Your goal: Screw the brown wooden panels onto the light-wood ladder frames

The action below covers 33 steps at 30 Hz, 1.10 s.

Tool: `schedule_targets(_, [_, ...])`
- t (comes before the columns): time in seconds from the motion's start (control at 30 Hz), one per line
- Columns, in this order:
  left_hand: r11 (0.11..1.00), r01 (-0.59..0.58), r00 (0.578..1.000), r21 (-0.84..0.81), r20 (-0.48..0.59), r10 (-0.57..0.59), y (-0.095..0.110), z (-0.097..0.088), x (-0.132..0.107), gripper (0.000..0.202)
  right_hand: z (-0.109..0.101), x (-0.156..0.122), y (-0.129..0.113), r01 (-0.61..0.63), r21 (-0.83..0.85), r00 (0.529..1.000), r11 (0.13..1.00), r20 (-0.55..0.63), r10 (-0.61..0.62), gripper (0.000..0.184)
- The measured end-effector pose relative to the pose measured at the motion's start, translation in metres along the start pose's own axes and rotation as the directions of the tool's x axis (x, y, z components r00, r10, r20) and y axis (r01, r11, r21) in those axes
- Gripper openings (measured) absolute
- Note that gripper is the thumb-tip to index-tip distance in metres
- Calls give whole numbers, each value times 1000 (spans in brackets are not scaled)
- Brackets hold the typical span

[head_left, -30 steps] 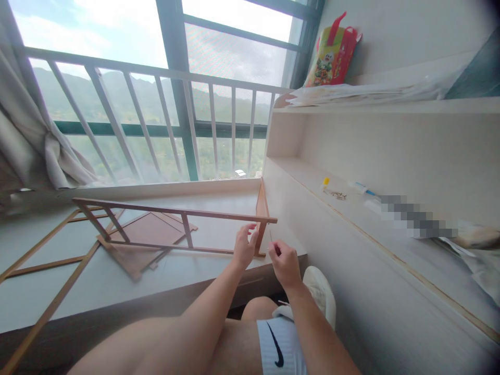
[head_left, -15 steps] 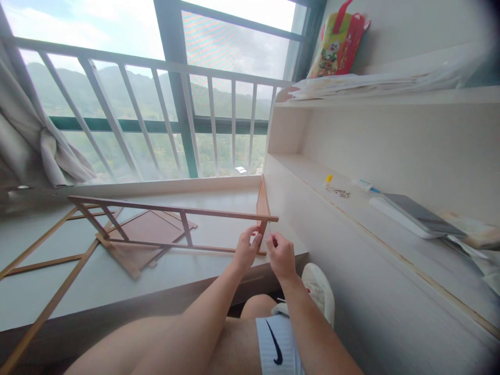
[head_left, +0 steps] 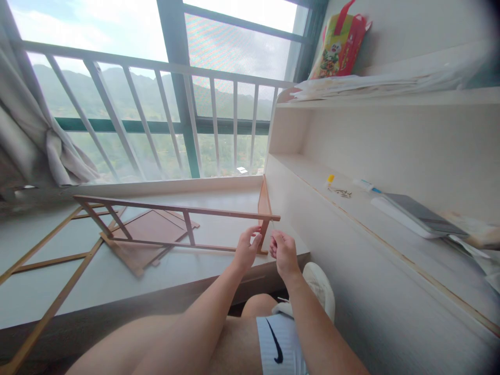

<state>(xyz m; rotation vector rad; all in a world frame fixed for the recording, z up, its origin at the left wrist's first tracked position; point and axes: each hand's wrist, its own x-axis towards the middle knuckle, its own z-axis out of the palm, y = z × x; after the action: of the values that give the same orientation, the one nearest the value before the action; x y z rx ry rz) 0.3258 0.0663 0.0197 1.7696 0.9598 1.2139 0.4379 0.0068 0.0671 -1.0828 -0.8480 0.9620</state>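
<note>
A long brown wooden frame (head_left: pixel 187 211) with several crosspieces stands on its edge on the white ledge. Around its right end piece, my left hand (head_left: pixel 247 249) has its fingers closed. Just to the right, my right hand (head_left: pixel 284 252) pinches a thin metal rod (head_left: pixel 273 225) by the frame's upper right corner; the rod's lower part is hidden in the fingers, so its kind is unclear. Behind the end piece a narrow wooden panel (head_left: pixel 264 195) reaches back toward the window.
Flat wooden panels (head_left: pixel 142 229) and a second wooden frame (head_left: pixel 58 297) lie on the ledge (head_left: pixel 167 281) at left. On the right shelf are small metal fasteners (head_left: pixel 342 193), a yellow-capped item (head_left: pixel 330 178) and a dark tablet-like slab (head_left: pixel 422 213). A white shoe (head_left: pixel 320 291) is below my right hand.
My right hand has shifted slightly right and its fingers have turned around the rod. My left hand stays on the frame's end. The whole view has moved a little.
</note>
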Motion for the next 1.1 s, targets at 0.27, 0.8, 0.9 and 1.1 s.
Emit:
schedule_targets(0.27, [999, 32, 989, -15, -142, -34, 27, -5, -6, 25, 2, 1, -7, -221, 286, 961, 932, 227, 158, 32])
schedule_targets(0.8, [938, -217, 958, 269, -127, 258, 76, 6, -12, 15, 6, 4, 2, -210, 368, 976, 906, 131, 173, 31])
schedule_targets(0.9, [913, -250, 944, 321, -130, 304, 76, 7, -9, 14, 5, 4, 1, -189, 333, 981, 924, 110, 161, 30])
schedule_targets(1.1, [886, -295, 927, 358, -117, 356, 76, 6, -6, 14, 9, 1, 1, -102, 321, 993, 941, -21, 114, 28])
